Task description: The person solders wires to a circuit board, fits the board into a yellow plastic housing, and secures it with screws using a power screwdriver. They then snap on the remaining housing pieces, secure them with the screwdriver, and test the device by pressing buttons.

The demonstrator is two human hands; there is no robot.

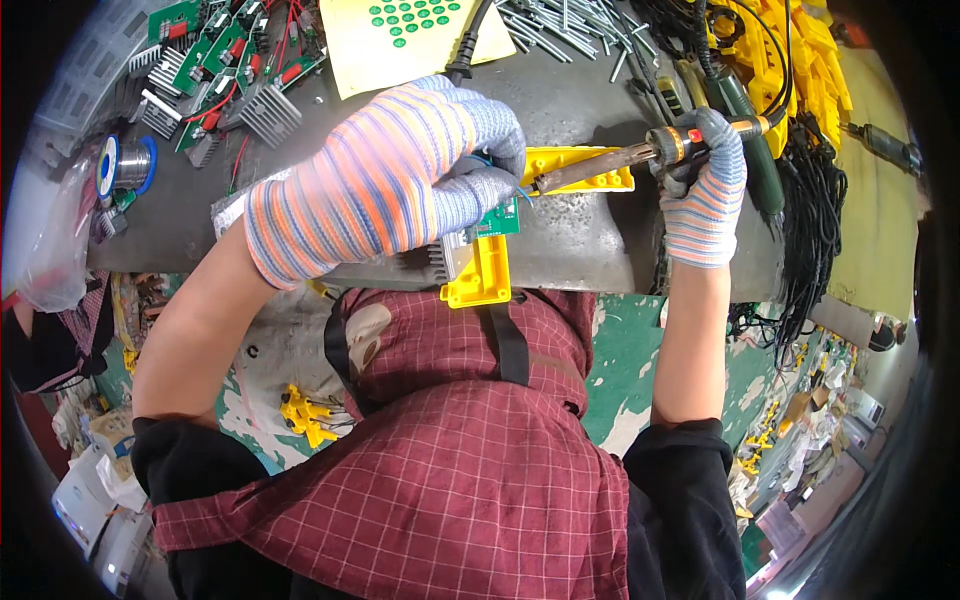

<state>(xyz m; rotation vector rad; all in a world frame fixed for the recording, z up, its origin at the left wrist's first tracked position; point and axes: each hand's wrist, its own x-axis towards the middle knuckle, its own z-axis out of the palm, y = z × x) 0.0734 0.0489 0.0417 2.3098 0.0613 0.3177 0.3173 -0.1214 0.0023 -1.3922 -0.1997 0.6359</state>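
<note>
Yellow green-dotted card [415, 35] at bench's far edge

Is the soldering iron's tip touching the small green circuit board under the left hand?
Cannot tell. In the head view the soldering iron tip runs behind the left hand fingers, which hide where it meets the green circuit board.

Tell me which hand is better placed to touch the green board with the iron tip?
Right. The right hand holds the soldering iron, its tip already beside the green circuit board. The left hand is busy steadying that board.

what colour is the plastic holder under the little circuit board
Yellow: the plastic holder under the green circuit board, head view.
</note>
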